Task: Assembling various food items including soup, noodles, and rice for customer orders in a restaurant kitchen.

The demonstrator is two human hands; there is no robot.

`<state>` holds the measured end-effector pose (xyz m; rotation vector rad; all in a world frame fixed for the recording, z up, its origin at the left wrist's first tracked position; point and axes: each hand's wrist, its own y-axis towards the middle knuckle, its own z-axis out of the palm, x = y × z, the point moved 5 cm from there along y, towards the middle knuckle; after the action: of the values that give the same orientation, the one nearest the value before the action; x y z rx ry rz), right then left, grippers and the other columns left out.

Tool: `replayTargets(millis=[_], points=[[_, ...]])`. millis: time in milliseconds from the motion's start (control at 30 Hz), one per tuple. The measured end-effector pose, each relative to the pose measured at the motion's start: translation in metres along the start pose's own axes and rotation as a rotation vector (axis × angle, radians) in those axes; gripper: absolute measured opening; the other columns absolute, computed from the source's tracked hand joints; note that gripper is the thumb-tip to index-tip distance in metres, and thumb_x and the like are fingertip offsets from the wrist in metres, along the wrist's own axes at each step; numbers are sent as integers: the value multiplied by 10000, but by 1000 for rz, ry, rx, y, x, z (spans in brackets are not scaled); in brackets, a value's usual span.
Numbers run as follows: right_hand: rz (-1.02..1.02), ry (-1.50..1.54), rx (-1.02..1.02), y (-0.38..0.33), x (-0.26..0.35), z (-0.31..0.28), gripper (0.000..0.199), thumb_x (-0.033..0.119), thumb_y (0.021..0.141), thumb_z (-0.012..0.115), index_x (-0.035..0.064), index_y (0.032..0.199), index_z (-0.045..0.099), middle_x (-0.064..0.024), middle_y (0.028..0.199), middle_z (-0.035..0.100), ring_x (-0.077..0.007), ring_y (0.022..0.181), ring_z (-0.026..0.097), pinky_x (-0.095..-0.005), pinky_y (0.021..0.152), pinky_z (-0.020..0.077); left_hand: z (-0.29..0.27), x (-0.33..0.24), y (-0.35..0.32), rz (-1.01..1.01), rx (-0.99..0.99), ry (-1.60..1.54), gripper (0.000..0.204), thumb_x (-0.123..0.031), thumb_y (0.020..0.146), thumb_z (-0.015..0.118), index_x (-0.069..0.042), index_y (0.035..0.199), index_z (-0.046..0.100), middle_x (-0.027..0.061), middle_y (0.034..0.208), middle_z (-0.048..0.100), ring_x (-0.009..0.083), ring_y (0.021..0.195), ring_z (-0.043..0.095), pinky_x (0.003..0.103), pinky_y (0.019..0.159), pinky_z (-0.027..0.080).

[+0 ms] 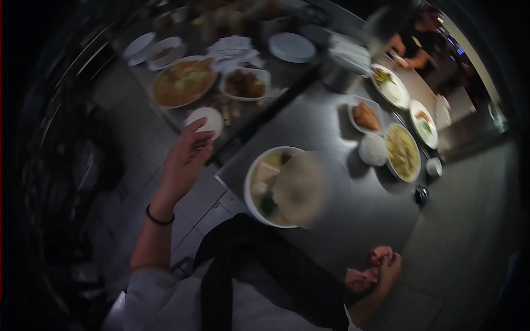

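Note:
My left hand point(186, 165), a dark band at its wrist, reaches forward with the fingers stretched and a little apart. Its fingertips overlap the near side of a round white thing point(212, 117), perhaps a small bowl, at the left table's edge; whether they touch is unclear. Low at the right, my right hand point(391, 269) is closed around a crumpled reddish-pink cloth point(362, 279). Between the hands, a large white bowl of soup point(249, 193) with pale chunks and dark greens stands on the steel table point(326, 185). A round blur covers its right part.
The left table bears a plate of brownish food point(183, 81), a square dish of browned pieces point(245, 84) and crumpled white paper point(234, 51). Farther right stand fried food point(365, 115), white rice point(373, 150), an oval yellowish dish point(403, 151) and a metal container point(339, 74). A person point(417, 52) is beyond.

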<state>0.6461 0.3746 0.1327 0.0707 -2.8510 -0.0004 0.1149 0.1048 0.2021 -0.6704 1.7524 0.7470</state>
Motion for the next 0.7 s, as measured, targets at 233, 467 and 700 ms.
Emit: replayTargets(millis=[233,467,700], points=[[-700,275,-328,-4,246,-59,298,-46,768,548,41,1051,573,-90,731,560,-140,562,460,-250,531,403,-118,83,-64,-302,-300,7,412,-90,874,515,-72,1267,390,77,1091,551,138,978,518,293,853,418],[-1387,204,594,-172,519,0,172,-39,761,557,-3,921,607,-115,863,613,-210,753,600,-288,660,458,-244,224,-34,-517,-357,-170,446,-150,838,560,-74,1250,408,61,1027,544,138,893,515,266,762,434],[-1987,24,748,-342,783,165,196,-8,789,533,31,979,556,-133,961,565,-301,920,554,-351,763,448,-382,381,96,-503,-452,-140,409,-184,804,590,-17,1161,480,135,1080,575,245,984,564,312,823,449]])
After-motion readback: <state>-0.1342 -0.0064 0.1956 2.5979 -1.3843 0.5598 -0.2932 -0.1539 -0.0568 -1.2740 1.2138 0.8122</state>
